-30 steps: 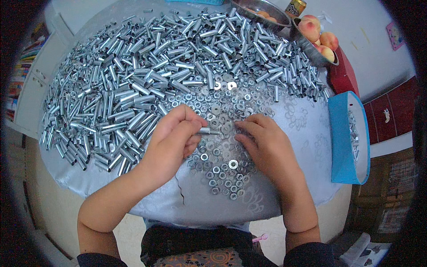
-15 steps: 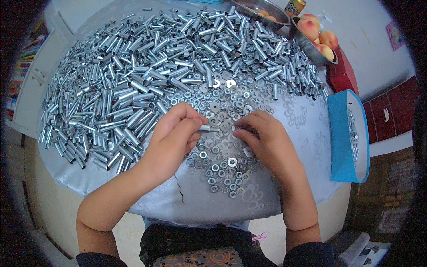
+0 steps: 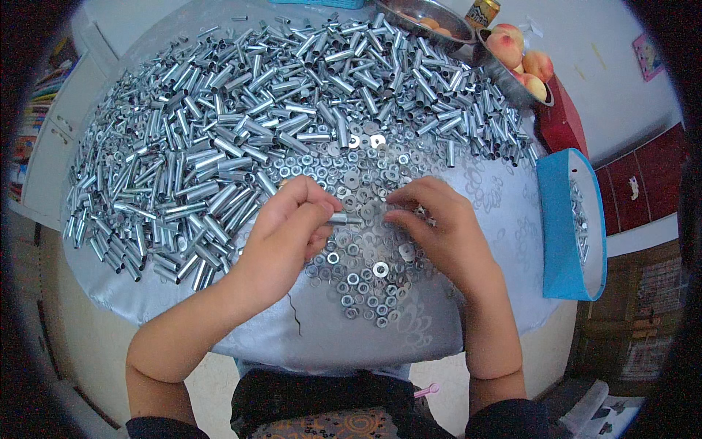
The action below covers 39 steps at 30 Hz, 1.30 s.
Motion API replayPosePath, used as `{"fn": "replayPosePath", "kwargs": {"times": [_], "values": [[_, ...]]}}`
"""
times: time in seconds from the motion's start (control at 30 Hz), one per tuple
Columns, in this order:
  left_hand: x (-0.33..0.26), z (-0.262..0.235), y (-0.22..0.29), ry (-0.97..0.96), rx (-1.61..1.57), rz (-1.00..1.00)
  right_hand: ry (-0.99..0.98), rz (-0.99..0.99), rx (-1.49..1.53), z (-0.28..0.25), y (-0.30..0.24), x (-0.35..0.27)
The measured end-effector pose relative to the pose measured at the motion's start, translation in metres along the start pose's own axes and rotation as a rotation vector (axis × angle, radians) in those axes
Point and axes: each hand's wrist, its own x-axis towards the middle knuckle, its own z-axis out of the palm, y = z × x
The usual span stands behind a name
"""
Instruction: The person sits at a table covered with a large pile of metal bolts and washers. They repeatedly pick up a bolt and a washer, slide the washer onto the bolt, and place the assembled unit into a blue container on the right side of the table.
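Observation:
My left hand (image 3: pixel 289 227) is closed, thumb and forefinger pinching a short silver bolt with a metal sleeve (image 3: pixel 342 218). Its thinner end points right, toward my other hand. My right hand (image 3: pixel 442 227) hovers just across a small gap, thumb and forefinger apart. Small metal glints show within the curl of its fingers; whether they lie in the hand or on the table behind cannot be made out. Below and between both hands spread loose washers and nuts (image 3: pixel 380 269). Beyond them and to the left rises a broad heap of silver metal sleeves (image 3: pixel 219 146).
At the right edge stands a blue fabric box (image 3: pixel 559 227) with metal parts inside. Far right are a metal bowl of peaches (image 3: pixel 501 77), another metal bowl (image 3: pixel 409 16), a can (image 3: pixel 482 12) and a red box (image 3: pixel 561 117). A dark thread (image 3: pixel 295 316) lies near the front.
The fingers of my right hand have spread a little farther apart. My left hand has lowered slightly and still pinches the sleeved bolt.

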Motion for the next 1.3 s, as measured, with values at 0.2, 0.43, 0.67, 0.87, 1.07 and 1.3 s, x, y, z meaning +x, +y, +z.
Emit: {"fn": "replayPosePath", "kwargs": {"times": [0.2, 0.43, 0.67, 0.87, 1.07, 1.3], "values": [[-0.001, 0.0, -0.002, -0.095, -0.138, -0.147, 0.024, -0.011, 0.087, -0.009, -0.021, -0.002], [-0.004, 0.007, 0.003, -0.026, -0.283, -0.276, 0.033, -0.122, 0.113, -0.012, -0.031, -0.005], [-0.004, 0.009, -0.004, -0.097, -0.457, -0.361, 0.049, -0.144, 0.149, -0.009, -0.031, -0.006], [-0.003, 0.005, -0.004, -0.192, -0.607, -0.408, 0.047, -0.083, 0.239, -0.004, -0.032, -0.005], [-0.007, 0.007, -0.004, -0.123, -0.564, -0.388, 0.134, -0.193, 0.221, 0.011, -0.031, -0.005], [-0.004, 0.002, -0.003, -0.191, -0.579, -0.346, 0.165, -0.178, 0.325, 0.011, -0.038, -0.006]]}}
